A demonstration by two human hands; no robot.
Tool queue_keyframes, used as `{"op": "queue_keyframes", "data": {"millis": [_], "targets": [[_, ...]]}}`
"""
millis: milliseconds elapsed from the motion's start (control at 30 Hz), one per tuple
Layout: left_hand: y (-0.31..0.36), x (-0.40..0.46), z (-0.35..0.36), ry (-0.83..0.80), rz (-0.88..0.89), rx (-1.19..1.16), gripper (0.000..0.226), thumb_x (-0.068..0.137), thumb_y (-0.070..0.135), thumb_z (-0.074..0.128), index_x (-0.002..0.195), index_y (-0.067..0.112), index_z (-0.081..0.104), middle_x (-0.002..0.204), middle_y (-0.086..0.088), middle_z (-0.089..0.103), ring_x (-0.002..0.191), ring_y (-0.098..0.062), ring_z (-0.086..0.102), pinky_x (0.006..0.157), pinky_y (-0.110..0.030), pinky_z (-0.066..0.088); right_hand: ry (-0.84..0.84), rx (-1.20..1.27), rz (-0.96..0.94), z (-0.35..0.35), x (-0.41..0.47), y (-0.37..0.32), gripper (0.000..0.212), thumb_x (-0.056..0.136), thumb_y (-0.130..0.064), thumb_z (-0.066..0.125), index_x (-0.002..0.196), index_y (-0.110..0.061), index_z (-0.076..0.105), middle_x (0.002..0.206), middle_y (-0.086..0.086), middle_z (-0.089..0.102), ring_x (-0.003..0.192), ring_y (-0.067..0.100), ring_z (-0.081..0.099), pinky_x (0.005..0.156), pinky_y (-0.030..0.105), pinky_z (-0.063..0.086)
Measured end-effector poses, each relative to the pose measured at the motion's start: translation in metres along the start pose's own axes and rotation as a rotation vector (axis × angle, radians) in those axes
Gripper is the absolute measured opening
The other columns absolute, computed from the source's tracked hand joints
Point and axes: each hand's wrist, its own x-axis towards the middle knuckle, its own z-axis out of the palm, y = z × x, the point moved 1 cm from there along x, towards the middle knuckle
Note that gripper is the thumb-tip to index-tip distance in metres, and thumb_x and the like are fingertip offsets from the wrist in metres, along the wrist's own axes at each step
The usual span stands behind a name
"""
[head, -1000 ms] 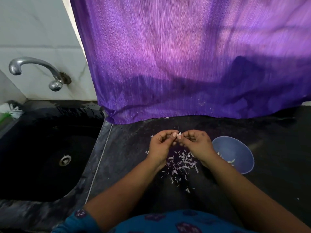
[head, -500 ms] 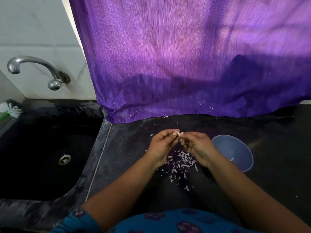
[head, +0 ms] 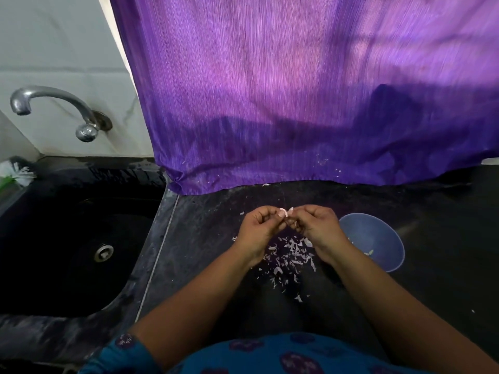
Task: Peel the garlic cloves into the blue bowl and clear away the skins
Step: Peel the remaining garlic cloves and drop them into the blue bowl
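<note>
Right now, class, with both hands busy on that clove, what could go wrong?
1. The clove is pinched over bare counter, left of the bowl; dropped, it would likely miss.
2. Skins lie loose under the wrists; a sleeve or forearm could scatter them toward the sink.

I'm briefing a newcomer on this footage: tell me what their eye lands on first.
The big purple cloth hanging across the back fills the upper frame. Below it, over the dark counter, the left hand and right hand meet, pinching a garlic clove between them. Pale skins lie scattered beneath them, with the blue bowl just right.
</note>
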Motion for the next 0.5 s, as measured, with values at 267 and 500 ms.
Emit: {"op": "queue_keyframes", "data": {"millis": [267, 500], "targets": [[0.0047, -0.0014, -0.0062, -0.058, 0.007, 0.083, 0.005, 0.089, 0.003, 0.063, 0.092, 0.0, 0.066, 0.079, -0.007, 0.07, 0.076, -0.011, 0.067, 0.074, -0.02, 0.053, -0.043, -0.44, -0.167, 0.0001, -0.0048, -0.003, 0.018, 0.095, -0.02, 0.056, 0.08, -0.016, 0.066, 0.068, -0.004, 0.064, 0.065, 0.012, 0.056, 0.065, 0.034, 0.047], [-0.0012, -0.0057, -0.0027, -0.037, -0.064, -0.175, 0.008, 0.092, -0.002, 0.054, 0.094, 0.001, 0.062, 0.087, -0.008, 0.066, 0.082, -0.012, 0.066, 0.072, -0.016, 0.053, -0.066, -0.447, -0.182, 0.0048, -0.0099, 0.0009, 0.016, 0.098, -0.021, 0.051, 0.088, -0.013, 0.062, 0.072, -0.005, 0.057, 0.065, 0.009, 0.05, 0.062, 0.028, 0.041]]}}
